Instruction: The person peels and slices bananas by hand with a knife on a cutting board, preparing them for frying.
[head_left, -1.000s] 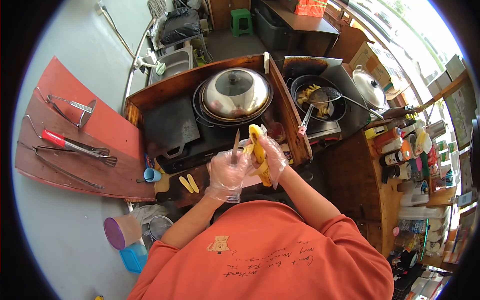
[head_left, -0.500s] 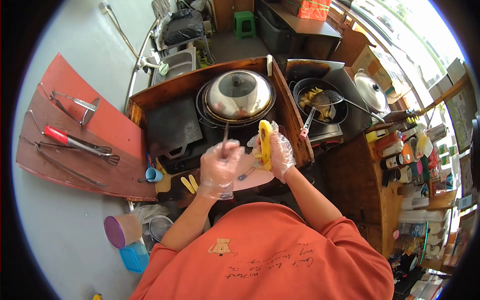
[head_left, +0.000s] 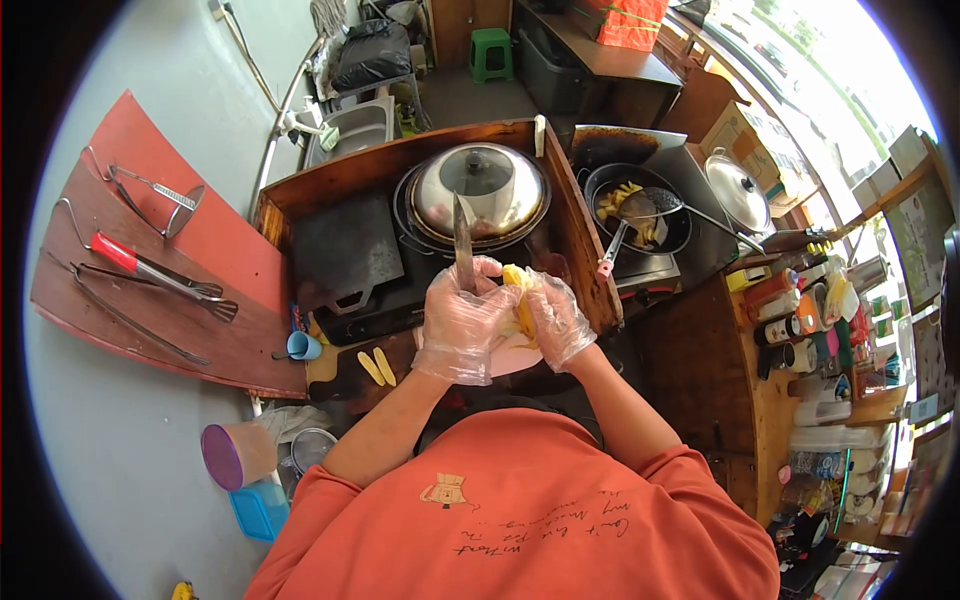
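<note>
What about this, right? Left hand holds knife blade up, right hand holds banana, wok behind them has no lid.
No. The wok has its domed metal lid on, as the head view shows. The rest stands: left hand holds the knife blade up, right hand holds the banana.

Straight ahead of the knife (head_left: 461, 245) the lidded pan (head_left: 485, 190) looms close, the wooden divider (head_left: 572, 235) walls off the right beside the banana (head_left: 517, 285), and there's open room leftward over the black griddle (head_left: 345, 250).
</note>
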